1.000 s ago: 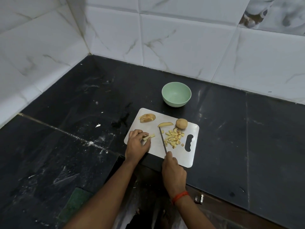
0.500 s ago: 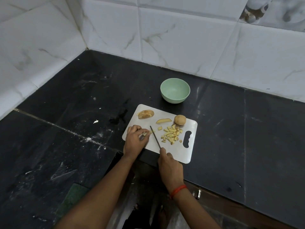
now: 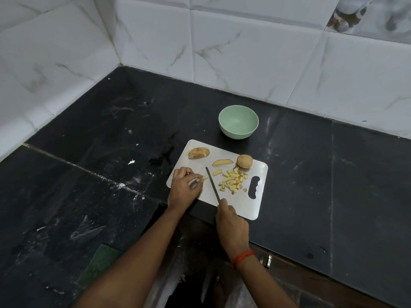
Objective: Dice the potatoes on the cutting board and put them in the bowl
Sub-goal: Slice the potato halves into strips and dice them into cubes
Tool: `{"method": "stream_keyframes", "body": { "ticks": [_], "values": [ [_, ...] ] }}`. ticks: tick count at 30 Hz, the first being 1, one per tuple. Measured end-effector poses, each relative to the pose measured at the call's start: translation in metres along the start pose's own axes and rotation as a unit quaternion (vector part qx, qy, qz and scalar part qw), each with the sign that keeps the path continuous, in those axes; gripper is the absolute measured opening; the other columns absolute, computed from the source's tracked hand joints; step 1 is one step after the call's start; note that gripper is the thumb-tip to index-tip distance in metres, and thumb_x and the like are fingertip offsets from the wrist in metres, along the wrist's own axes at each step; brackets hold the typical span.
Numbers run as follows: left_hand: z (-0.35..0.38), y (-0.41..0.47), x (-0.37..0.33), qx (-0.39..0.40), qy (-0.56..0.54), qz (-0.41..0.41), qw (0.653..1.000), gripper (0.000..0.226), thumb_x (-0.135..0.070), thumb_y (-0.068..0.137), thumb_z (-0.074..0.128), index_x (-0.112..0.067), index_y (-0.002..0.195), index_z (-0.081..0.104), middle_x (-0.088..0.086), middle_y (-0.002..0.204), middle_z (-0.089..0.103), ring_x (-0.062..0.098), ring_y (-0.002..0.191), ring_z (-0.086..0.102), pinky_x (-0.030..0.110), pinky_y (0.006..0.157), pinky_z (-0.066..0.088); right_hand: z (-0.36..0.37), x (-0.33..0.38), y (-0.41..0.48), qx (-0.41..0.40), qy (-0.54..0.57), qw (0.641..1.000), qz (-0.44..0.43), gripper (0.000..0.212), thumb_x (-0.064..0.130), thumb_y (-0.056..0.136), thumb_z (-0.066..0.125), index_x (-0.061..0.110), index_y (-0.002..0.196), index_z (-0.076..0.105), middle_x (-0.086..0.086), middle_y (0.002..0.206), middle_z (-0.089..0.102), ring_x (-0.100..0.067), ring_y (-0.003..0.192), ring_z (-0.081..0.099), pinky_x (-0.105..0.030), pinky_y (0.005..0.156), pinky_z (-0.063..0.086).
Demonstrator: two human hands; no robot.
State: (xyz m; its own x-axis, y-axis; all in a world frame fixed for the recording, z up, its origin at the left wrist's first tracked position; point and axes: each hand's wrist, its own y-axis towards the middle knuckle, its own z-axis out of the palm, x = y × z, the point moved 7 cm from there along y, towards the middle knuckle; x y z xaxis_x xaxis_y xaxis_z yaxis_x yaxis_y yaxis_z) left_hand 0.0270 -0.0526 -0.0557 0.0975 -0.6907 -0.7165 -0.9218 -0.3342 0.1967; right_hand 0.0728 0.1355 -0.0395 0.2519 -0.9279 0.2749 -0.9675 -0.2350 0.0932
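A white cutting board [image 3: 241,206] lies on the black counter. My left hand [image 3: 184,188] pinches thin potato sticks [image 3: 202,179] at the board's left side. My right hand [image 3: 231,225] grips the handle of a knife [image 3: 212,185], whose blade lies just right of the sticks, pointing away from me. A pile of diced potato [image 3: 233,180] sits to the right of the blade. One cut piece [image 3: 217,172] lies beside the blade. Farther back lie a potato wedge [image 3: 222,162], a whole potato [image 3: 244,161] and potato slices [image 3: 198,152]. The empty green bowl [image 3: 238,121] stands behind the board.
The black stone counter [image 3: 111,138] runs into a corner of white marble-patterned wall tiles [image 3: 244,52]. Small white scraps [image 3: 131,162] lie on the counter left of the board. A green mat [image 3: 100,265] shows below the counter's front edge.
The knife blade has swung left, from next to the diced pile to just beside the sticks under my left hand. One cut piece now lies right of the blade.
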Motion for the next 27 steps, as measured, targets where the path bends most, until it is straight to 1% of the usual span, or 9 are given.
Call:
{"method": "stream_keyframes", "body": {
  "ticks": [4, 6, 8, 10, 12, 14, 18, 21, 27],
  "values": [
    [0.001, 0.0, -0.002, 0.004, 0.002, 0.005, 1.0, 0.018, -0.034, 0.089, 0.074, -0.023, 0.102, 0.079, -0.011, 0.098, 0.049, 0.01, 0.101, 0.044, 0.03, 0.081, 0.051, 0.004, -0.003, 0.003, 0.012, 0.014, 1.0, -0.003, 0.022, 0.019, 0.084, 0.073, 0.018, 0.091, 0.053, 0.004, 0.059, 0.053, -0.02, 0.036, 0.051, -0.024, 0.033, 0.028],
    [0.0, 0.001, -0.002, 0.002, 0.006, 0.008, 1.0, 0.019, -0.036, 0.09, 0.074, -0.024, 0.103, 0.079, -0.011, 0.098, 0.048, 0.009, 0.101, 0.043, 0.028, 0.08, 0.05, 0.009, -0.004, 0.004, 0.031, 0.012, 0.999, -0.009, 0.01, 0.023, 0.097, 0.057, 0.02, 0.102, 0.048, 0.002, 0.07, 0.059, -0.023, 0.049, 0.06, -0.03, 0.041, 0.04],
    [0.0, 0.001, -0.002, 0.0, 0.007, 0.009, 1.0, 0.019, -0.037, 0.091, 0.073, -0.025, 0.104, 0.079, -0.011, 0.097, 0.048, 0.009, 0.1, 0.043, 0.027, 0.08, 0.05, 0.013, -0.003, 0.007, 0.062, 0.018, 0.998, -0.023, 0.011, 0.025, 0.103, 0.042, 0.021, 0.113, 0.046, 0.0, 0.082, 0.063, -0.026, 0.062, 0.065, -0.033, 0.05, 0.046],
    [0.001, 0.002, -0.003, 0.0, 0.005, 0.011, 1.0, 0.019, -0.036, 0.091, 0.073, -0.025, 0.105, 0.079, -0.011, 0.097, 0.047, 0.009, 0.1, 0.043, 0.027, 0.079, 0.05, 0.01, -0.001, 0.005, 0.048, 0.013, 0.998, -0.025, 0.015, 0.024, 0.1, 0.048, 0.019, 0.115, 0.048, -0.001, 0.081, 0.064, -0.026, 0.059, 0.065, -0.031, 0.046, 0.042],
    [0.001, 0.002, -0.003, 0.004, 0.007, 0.015, 1.0, 0.019, -0.035, 0.091, 0.073, -0.025, 0.105, 0.079, -0.011, 0.098, 0.047, 0.01, 0.1, 0.042, 0.028, 0.08, 0.05, 0.005, 0.003, 0.001, 0.031, -0.002, 0.999, -0.016, 0.023, 0.018, 0.085, 0.072, 0.017, 0.101, 0.056, 0.001, 0.067, 0.059, -0.021, 0.042, 0.058, -0.025, 0.037, 0.028],
    [0.001, 0.001, -0.005, 0.011, 0.01, 0.023, 1.0, 0.018, -0.034, 0.091, 0.073, -0.026, 0.106, 0.08, -0.011, 0.099, 0.048, 0.01, 0.1, 0.042, 0.029, 0.08, 0.05, 0.007, 0.001, -0.002, 0.017, -0.019, 1.0, 0.008, 0.031, 0.013, 0.072, 0.083, 0.015, 0.089, 0.057, 0.002, 0.059, 0.052, -0.018, 0.032, 0.049, -0.022, 0.033, 0.023],
    [0.0, 0.001, -0.005, 0.015, 0.01, 0.018, 1.0, 0.026, -0.025, 0.087, 0.075, -0.024, 0.113, 0.077, -0.011, 0.104, 0.049, 0.01, 0.104, 0.044, 0.031, 0.087, 0.05, 0.005, -0.005, -0.003, -0.014, -0.015, 1.0, 0.017, 0.031, 0.01, 0.077, 0.079, 0.016, 0.086, 0.05, 0.003, 0.057, 0.051, -0.018, 0.032, 0.048, -0.024, 0.03, 0.031],
    [-0.003, 0.0, -0.002, 0.0, -0.011, -0.003, 1.0, 0.018, -0.019, 0.085, 0.075, -0.019, 0.103, 0.078, -0.013, 0.1, 0.047, 0.012, 0.104, 0.047, 0.032, 0.087, 0.052, 0.002, -0.004, -0.003, -0.018, 0.002, 1.0, 0.006, 0.032, 0.012, 0.077, 0.079, 0.017, 0.082, 0.048, 0.004, 0.055, 0.05, -0.018, 0.031, 0.046, -0.024, 0.029, 0.03],
    [0.0, 0.001, -0.003, 0.011, -0.001, 0.005, 1.0, 0.016, -0.029, 0.089, 0.075, -0.023, 0.104, 0.079, -0.011, 0.099, 0.047, 0.01, 0.101, 0.043, 0.027, 0.082, 0.049, 0.001, -0.002, 0.0, -0.011, 0.016, 1.0, -0.009, 0.029, 0.017, 0.078, 0.078, 0.018, 0.084, 0.05, 0.004, 0.054, 0.051, -0.02, 0.032, 0.048, -0.024, 0.031, 0.029]
  ]
}}
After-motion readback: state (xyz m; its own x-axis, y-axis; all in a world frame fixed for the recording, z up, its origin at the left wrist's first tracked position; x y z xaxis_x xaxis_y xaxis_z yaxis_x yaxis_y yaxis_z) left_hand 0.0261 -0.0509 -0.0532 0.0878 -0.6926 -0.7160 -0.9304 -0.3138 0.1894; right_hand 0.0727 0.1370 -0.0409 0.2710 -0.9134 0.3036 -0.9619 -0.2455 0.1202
